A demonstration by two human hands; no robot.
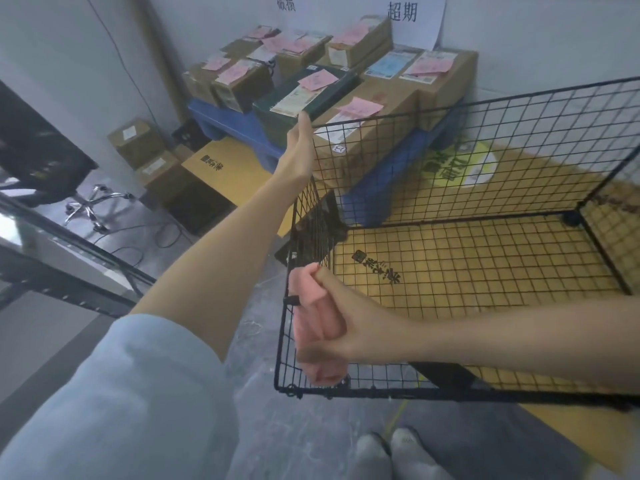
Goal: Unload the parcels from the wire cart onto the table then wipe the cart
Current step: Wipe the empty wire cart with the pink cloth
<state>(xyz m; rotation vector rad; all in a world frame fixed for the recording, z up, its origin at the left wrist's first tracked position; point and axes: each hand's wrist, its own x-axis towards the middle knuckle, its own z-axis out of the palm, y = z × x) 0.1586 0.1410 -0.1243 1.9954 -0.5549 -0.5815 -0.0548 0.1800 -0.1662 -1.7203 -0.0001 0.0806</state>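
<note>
The wire cart (415, 393) stands on the floor right in front of the person, with its open top facing up. Its long side runs from left to right across the view, and its short left end is nearest the hands. There are no parcels in it. A flat yellow cardboard sheet (467, 271) with black writing lies at the bottom. The right hand (336, 327) is curled tight around a pink cloth (310, 320) and presses it on the wire wall at the left end of the cart, low down near the front corner. The left arm, with a light blue sleeve (121, 393) pushed up, reaches far out. The left hand (299, 140) touches the top back corner of the cart at the same end. It is seen from the side, so I cannot tell if its fingers wrap the wire or just lean on it. Behind the cart, many brown parcels (381, 109) with pink and white labels sit stacked on a blue stand (235, 123) by the wall. More boxes (138, 140) sit on the floor to the left. A desk (41, 237) edge shows at the far left, with shiny chair legs (91, 206) behind it. Two pale shoes (398, 452) show at the bottom.
</note>
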